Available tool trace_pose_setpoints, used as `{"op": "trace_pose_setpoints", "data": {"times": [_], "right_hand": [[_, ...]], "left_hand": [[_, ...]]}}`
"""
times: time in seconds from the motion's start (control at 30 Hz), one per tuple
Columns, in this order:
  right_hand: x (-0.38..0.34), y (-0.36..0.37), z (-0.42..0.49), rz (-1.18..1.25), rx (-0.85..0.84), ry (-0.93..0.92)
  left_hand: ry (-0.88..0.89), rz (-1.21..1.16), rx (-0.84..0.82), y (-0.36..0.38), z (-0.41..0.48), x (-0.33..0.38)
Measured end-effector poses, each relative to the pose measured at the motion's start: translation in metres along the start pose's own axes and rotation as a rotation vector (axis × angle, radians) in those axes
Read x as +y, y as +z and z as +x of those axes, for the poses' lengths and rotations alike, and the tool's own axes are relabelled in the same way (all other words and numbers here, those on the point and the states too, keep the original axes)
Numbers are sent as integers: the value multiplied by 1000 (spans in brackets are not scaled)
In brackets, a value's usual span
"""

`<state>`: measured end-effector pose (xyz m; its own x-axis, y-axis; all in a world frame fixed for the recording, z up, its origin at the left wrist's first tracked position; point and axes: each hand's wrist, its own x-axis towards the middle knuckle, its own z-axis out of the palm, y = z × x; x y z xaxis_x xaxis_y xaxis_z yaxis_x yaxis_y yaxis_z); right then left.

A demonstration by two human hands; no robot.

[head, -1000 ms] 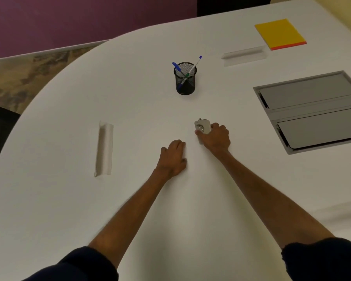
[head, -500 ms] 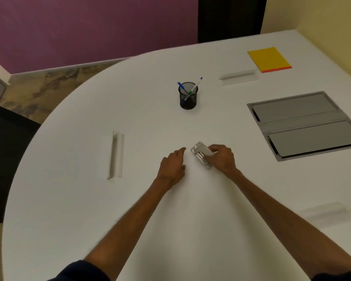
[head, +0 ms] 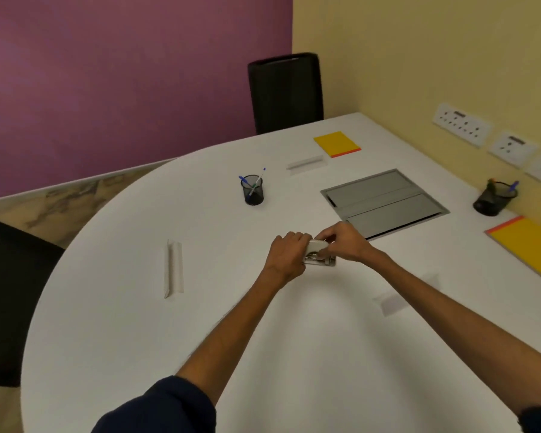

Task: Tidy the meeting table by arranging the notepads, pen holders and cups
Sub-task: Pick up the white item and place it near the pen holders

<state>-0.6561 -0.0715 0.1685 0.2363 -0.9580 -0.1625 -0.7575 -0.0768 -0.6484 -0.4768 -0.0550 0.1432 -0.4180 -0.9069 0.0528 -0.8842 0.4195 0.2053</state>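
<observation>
Item, centre of table: a small white and metal stapler (head: 318, 254), gripped from both sides. Our left hand (head: 289, 256) wraps closed around its left end; our right hand (head: 344, 242) pinches its top and right end, fingers curled narrow. The stapler sits at or just above the white table (head: 132, 323); we cannot tell whether it touches.

Item, beyond the hands: a black mesh pen holder (head: 252, 190) with blue and white pens, upright, well apart from the stapler, open table all round it.

Item, right of hands: a grey cable hatch (head: 384, 203) set flush in the tabletop, its near corner close to our right hand.

Item, far side: a yellow notepad (head: 336, 144) lying flat near the table's far edge.

Item, right edge: a second pen holder (head: 494, 199) and a second yellow notepad (head: 534, 245), both by the wall side.

Item, left: a folded white name card (head: 173, 268) lying flat, with wide bare table between it and the curved left rim.
</observation>
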Motion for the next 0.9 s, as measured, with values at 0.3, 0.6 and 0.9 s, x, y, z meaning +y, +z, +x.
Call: {"op": "trace_pose_setpoints", "data": {"times": [0.3,0.6,0.9], "right_hand": [[20,-66,-120,86,129,-58],[80,-114,-298,-115,274,-99],[141,-138,-447,-280,456,-61]], "left_hand": [[71,-188,92,-46,-32,101],[178,-330,154,-48,-93,257],[356,-325,178,-28,-142,393]]}}
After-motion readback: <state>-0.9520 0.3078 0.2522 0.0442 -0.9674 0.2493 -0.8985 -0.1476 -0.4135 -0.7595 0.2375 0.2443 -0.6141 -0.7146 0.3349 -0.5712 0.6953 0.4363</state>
